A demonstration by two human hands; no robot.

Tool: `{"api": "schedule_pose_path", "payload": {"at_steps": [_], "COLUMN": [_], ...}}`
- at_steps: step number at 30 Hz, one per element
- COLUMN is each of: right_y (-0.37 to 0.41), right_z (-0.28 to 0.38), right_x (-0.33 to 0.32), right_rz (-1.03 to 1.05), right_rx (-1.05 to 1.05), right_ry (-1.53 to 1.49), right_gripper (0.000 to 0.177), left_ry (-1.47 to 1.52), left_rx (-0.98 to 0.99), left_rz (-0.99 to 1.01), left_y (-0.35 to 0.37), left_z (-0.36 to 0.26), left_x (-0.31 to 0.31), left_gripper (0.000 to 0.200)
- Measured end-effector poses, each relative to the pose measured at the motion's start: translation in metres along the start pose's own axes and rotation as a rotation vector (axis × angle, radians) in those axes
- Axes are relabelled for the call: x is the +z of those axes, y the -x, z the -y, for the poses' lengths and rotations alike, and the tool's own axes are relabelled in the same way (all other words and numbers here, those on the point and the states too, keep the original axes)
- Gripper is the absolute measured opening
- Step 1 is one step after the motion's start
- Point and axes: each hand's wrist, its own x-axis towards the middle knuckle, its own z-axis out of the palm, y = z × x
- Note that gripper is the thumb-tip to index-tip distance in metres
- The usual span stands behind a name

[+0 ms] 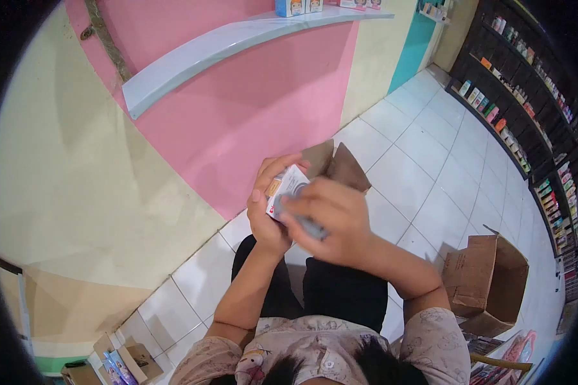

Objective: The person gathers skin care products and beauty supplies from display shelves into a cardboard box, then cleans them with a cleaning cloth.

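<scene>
In front of my chest, my left hand (268, 215) holds up a small white box (290, 182) with a yellow label and red print, its fingers wrapped round the far side and the thumb on the near side. Against the face of this box is my right hand (337, 215), closed and smeared by motion. A soft-looking grey thing (312, 227), maybe a cloth, shows under its fingers; the blur hides its exact kind. Just beyond the hands, an open cardboard box (350, 168) stands on the floor, partly covered by them.
A white wall shelf (231, 48) carries several small boxes (295, 6). On the right, an empty-looking cardboard carton (472, 276) stands on the tiled floor (404, 154). Dark shelves (526, 77) hold many bottles. Another open carton (135, 359) with blue-purple packs is at lower left.
</scene>
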Motion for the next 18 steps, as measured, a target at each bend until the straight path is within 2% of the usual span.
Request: {"api": "schedule_pose_path", "payload": {"at_steps": [4,5,8,12,16,18], "right_y": [-0.008,-0.009,-0.006,0.006,0.001,0.004], "right_z": [-0.006,-0.014,-0.011,0.007,-0.024,-0.014], "right_x": [-0.004,-0.003,-0.001,0.005,0.002,0.003], "right_rz": [-0.031,-0.094,-0.049,0.054,-0.078,-0.034], "right_rx": [-0.025,0.077,0.069,-0.066,0.062,0.001], "right_ry": [0.075,0.105,0.093,0.051,0.080,0.090], "right_gripper": [0.016,0.016,0.017,0.021,0.027,0.027], "left_ry": [0.015,0.019,0.035,0.110,0.079,0.049], "left_rx": [-0.006,-0.022,-0.028,-0.017,0.044,0.051], "left_rz": [-0.014,-0.052,-0.097,-0.070,-0.107,-0.087], "left_y": [0.000,0.002,0.003,0.003,0.002,0.000], "left_z": [-0.004,-0.009,-0.007,-0.006,-0.009,-0.008], "left_x": [0.002,0.007,0.005,-0.004,0.002,-0.001], "left_gripper": [0.069,0.069,0.069,0.069,0.069,0.069]}}
